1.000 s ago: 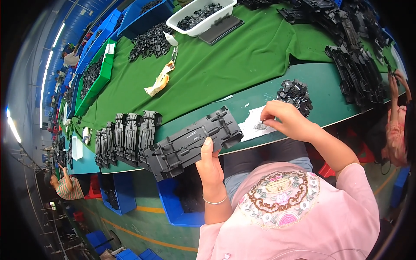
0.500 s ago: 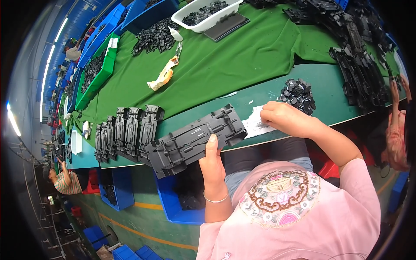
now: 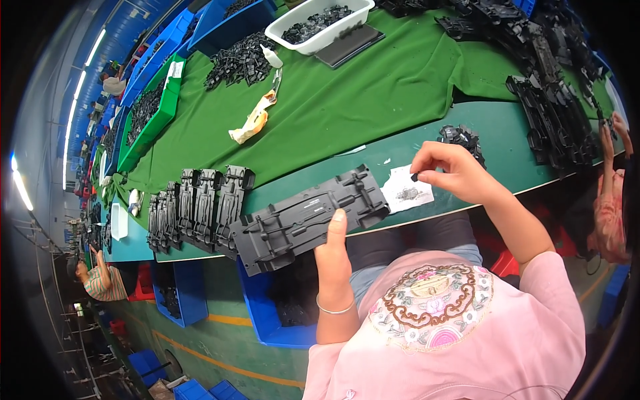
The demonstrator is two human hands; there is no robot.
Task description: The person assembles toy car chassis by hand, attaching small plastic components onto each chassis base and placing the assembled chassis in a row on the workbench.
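My left hand (image 3: 333,257) grips a black plastic toy-car chassis (image 3: 310,217) by its near long edge, thumb on top and fingers hidden underneath. The chassis is tilted, moulded underside up, over the table's front edge. My right hand (image 3: 453,172) pinches a small black plastic piece (image 3: 415,177) between thumb and fingertips. It hovers above a white paper (image 3: 408,193) with a dark smudge, to the right of the chassis. Just behind that hand lies a heap of small black pieces (image 3: 460,137), partly covered by it.
Several finished-looking chassis (image 3: 207,200) stand in a row at the left. More long black parts (image 3: 550,120) are stacked at the right. A white tub (image 3: 320,37), a green bin (image 3: 160,110) and a small white bottle (image 3: 271,57) stand farther back. Below the table sits a blue bin (image 3: 267,323).
My right hand has risen slightly and moved right, away from the paper, and the small black piece now shows in its fingertips. The chassis has shifted slightly right in my left hand.
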